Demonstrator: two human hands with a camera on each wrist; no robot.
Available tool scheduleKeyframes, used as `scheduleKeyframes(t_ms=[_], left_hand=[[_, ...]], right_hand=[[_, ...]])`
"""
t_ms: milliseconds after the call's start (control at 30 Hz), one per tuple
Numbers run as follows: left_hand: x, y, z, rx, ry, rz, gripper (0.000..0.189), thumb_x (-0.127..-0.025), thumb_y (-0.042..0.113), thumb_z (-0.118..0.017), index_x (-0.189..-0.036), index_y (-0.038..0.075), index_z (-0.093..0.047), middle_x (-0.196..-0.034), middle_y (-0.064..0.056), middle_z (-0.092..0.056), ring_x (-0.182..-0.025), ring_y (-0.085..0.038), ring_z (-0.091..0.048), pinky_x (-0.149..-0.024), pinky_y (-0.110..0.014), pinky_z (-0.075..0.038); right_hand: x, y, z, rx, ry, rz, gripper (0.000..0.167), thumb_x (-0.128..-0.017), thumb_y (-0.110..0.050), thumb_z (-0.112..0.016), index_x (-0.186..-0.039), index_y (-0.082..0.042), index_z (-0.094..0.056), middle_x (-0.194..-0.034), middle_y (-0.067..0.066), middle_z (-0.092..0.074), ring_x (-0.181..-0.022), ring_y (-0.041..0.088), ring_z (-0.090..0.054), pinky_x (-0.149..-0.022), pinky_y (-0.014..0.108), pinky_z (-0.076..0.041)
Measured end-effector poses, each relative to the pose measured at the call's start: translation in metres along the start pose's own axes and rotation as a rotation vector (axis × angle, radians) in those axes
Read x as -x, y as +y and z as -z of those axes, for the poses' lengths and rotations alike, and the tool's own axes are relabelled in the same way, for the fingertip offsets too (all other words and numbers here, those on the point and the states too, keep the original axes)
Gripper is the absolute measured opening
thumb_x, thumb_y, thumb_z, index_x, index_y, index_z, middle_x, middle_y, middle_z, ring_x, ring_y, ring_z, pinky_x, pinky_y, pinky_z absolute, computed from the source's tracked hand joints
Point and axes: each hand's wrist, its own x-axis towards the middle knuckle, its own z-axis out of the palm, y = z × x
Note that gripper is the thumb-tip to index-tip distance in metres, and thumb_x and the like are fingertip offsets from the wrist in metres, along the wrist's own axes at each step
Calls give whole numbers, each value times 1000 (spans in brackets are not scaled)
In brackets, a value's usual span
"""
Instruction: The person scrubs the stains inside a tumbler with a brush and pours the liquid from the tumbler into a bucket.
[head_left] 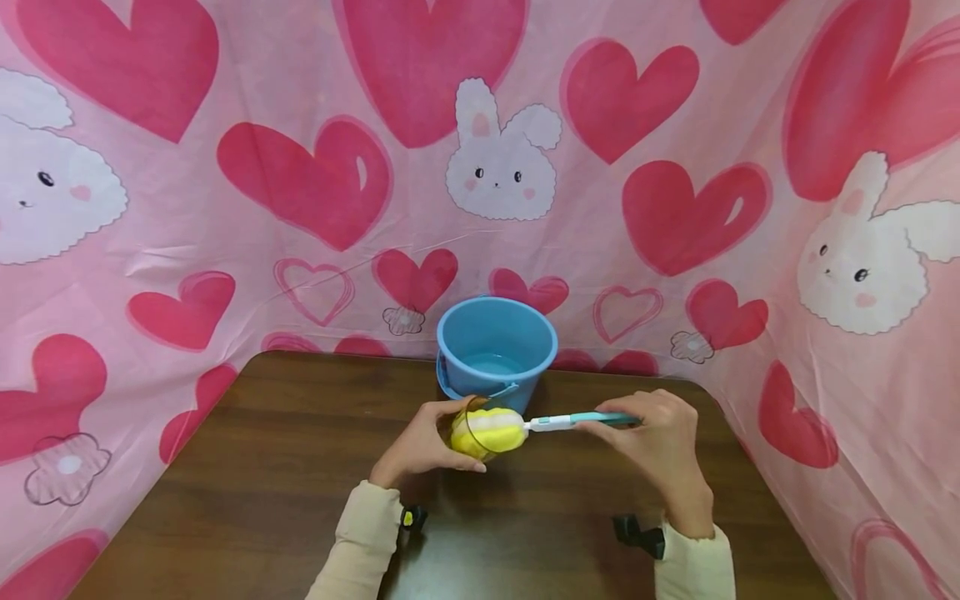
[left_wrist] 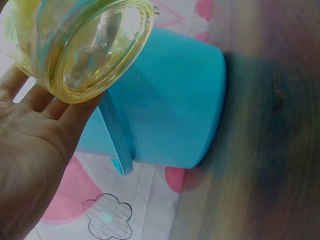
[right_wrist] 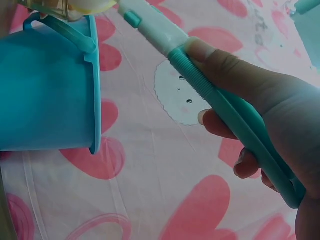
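Observation:
My left hand (head_left: 422, 446) holds a clear amber glass cup (left_wrist: 100, 57) on its side, its mouth facing right in the head view. Inside the cup's mouth sits the yellow and white sponge head (head_left: 501, 432) of a cup brush, partly sticking out. The fingers of my right hand (head_left: 662, 435) grip the brush's white and teal handle (right_wrist: 200, 82), thumb along its top side. Just behind the cup stands a light blue bucket (head_left: 480, 385) with some water at its bottom; its handle hangs down at the front.
The dark brown wooden table (head_left: 300, 467) lies under both hands. A pink cloth (head_left: 420, 200) printed with hearts and rabbits rises behind and at both sides of it. Black camera mounts (head_left: 637, 535) are strapped at the wrists.

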Motion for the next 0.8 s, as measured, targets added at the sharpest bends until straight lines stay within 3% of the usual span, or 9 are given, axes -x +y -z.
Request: scheduleKeyframes(t_ms=[267, 600, 800], left_hand=[[-2, 0, 1, 28, -3, -20, 81, -71, 21, -95, -143, 26, -59, -135, 6, -65, -122, -19, -59, -103, -34, -52], [-3, -2, 1, 35, 6, -38, 86, -66, 21, -98, -143, 22, -59, -133, 3, -66, -120, -19, -62, -105, -33, -50], [-3, -2, -2, 30, 18, -25, 84, -66, 21, -98, -142, 22, -60, -130, 4, -67, -116, -18, -63, -102, -33, -53]], right_hand=[[0, 1, 2, 42, 42, -30, 63, -81, -73, -68, -74, -12, -81, -65, -1, -72, -51, 13, -55, -52, 31, -44], [0, 6, 5, 89, 66, -58, 67, -79, -76, -67, -74, -11, -81, -64, 1, -72, -50, 17, -56, -51, 33, -43], [1, 5, 2, 69, 68, -17, 62, -80, -73, -69, -73, -13, -81, -62, -2, -71, -49, 14, -55, -50, 30, -42]])
